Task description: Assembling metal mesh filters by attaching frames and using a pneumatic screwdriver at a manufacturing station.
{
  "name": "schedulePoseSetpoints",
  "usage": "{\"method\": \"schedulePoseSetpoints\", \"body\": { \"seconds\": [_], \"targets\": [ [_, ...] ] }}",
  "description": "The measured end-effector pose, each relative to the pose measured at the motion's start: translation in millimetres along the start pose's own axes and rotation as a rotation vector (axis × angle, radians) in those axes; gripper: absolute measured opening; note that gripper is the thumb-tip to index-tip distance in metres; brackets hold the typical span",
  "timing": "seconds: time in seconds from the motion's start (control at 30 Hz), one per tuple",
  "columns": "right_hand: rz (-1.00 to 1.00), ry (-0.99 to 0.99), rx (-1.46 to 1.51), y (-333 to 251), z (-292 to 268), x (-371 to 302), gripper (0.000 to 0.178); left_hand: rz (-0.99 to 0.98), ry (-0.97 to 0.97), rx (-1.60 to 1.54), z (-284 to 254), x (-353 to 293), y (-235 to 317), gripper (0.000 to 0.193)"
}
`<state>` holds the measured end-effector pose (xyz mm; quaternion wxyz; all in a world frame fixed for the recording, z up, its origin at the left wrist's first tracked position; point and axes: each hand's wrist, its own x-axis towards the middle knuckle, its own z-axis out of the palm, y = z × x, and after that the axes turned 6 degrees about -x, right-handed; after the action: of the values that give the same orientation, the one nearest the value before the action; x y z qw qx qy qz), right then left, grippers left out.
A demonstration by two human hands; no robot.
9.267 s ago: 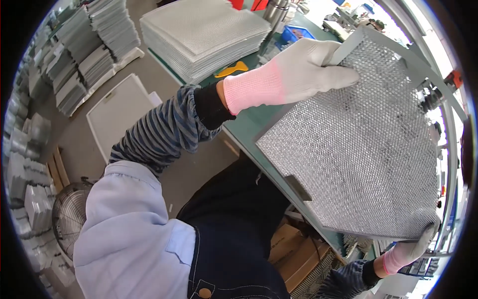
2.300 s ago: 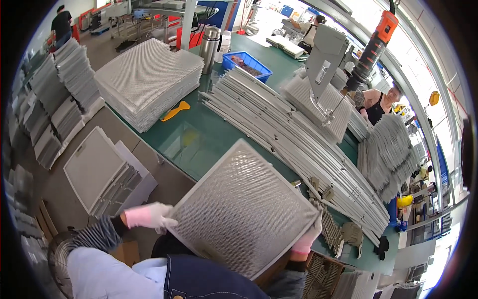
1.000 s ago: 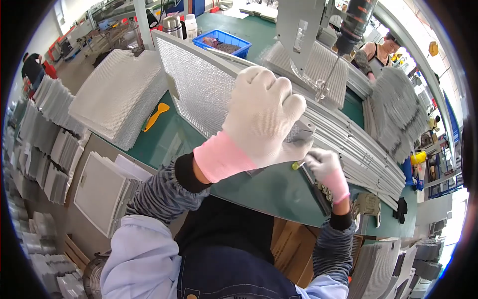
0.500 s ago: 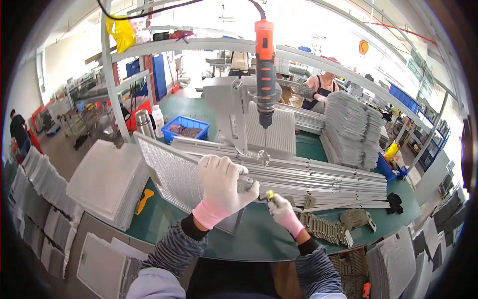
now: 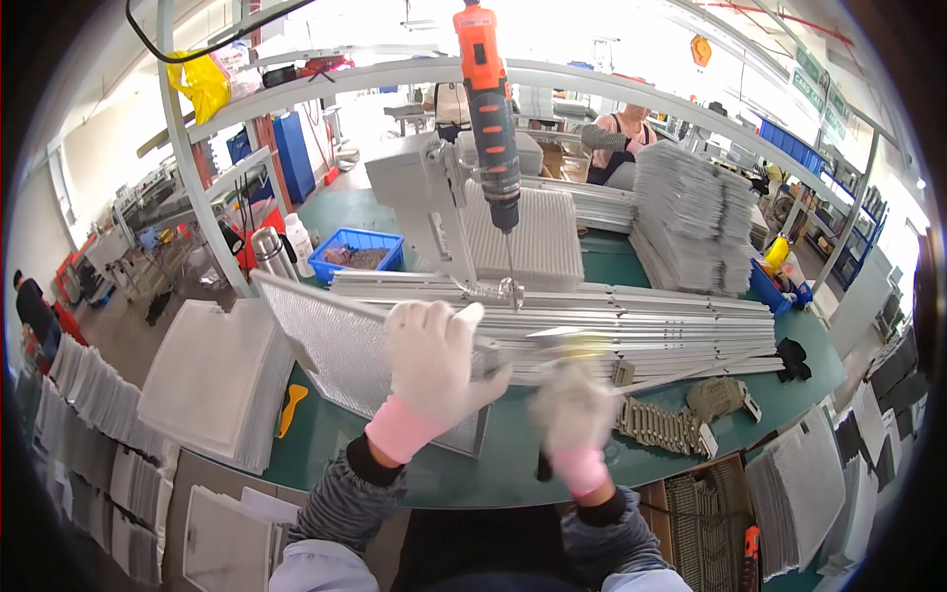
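Note:
A silvery mesh panel [image 5: 335, 350] in a thin metal frame tilts up from the green table at my left. My left hand [image 5: 426, 360], in a white glove with a pink cuff, closes on its upper right edge, where a small grey piece [image 5: 485, 359] shows between thumb and fingers. My right hand [image 5: 575, 414], gloved alike and smeared by motion, is closed around a tool whose yellow-green end [image 5: 580, 345] blurs above the fist and whose dark end [image 5: 545, 467] shows below. The kind of tool cannot be made out. Both hands are apart.
An orange and grey power screwdriver [image 5: 488, 118] hangs over long metal strips [image 5: 681, 331]. Grey brackets [image 5: 661, 426] lie at right. White filter-like sheets [image 5: 212, 370] are stacked left, more sheets [image 5: 686, 217] far right. A blue bin [image 5: 357, 268], metal flask [image 5: 268, 247] and yellow scraper [image 5: 292, 409] stand about.
My right hand has lifted and turned, its tool's yellow-green end moving up and becoming blurred. My left hand stays at the panel edge. The whole view has shifted slightly.

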<state>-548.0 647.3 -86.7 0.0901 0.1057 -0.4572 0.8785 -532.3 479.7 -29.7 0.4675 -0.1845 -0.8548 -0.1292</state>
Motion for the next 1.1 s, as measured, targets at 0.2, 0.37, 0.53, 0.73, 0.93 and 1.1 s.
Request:
{"method": "schedulePoseSetpoints", "body": {
  "seconds": [0.2, 0.37, 0.53, 0.73, 0.93, 1.1],
  "targets": [
    [0.013, -0.136, -0.329, 2.1, 34.8, -15.7, 0.016, -0.001, 0.030, 0.005, 8.3, -1.1, -9.8, 0.057],
    [0.065, -0.148, -0.260, 0.9, 32.5, -16.7, 0.018, -0.016, 0.025, -0.022, 10.0, -5.7, -10.2, 0.056],
    [-0.103, -0.468, -0.751, -42.6, 10.6, 17.4, 0.024, -0.035, 0.100, -0.026, 9.2, -4.1, -0.8, 0.057],
    [-0.640, -0.812, -1.130, -134.3, 55.4, 76.0, 0.019, -0.064, 0.129, -0.014, 3.0, -5.8, 3.2, 0.073],
    [-0.577, -1.090, -1.299, -129.2, 76.0, 80.6, 0.014, -0.076, 0.113, -0.035, 2.6, -5.7, 2.1, 0.084],
    [-0.442, -0.950, -1.174, -140.3, 89.4, 77.0, 0.017, -0.078, 0.112, -0.032, 1.6, -9.2, 2.3, 0.085]
  ]
}}
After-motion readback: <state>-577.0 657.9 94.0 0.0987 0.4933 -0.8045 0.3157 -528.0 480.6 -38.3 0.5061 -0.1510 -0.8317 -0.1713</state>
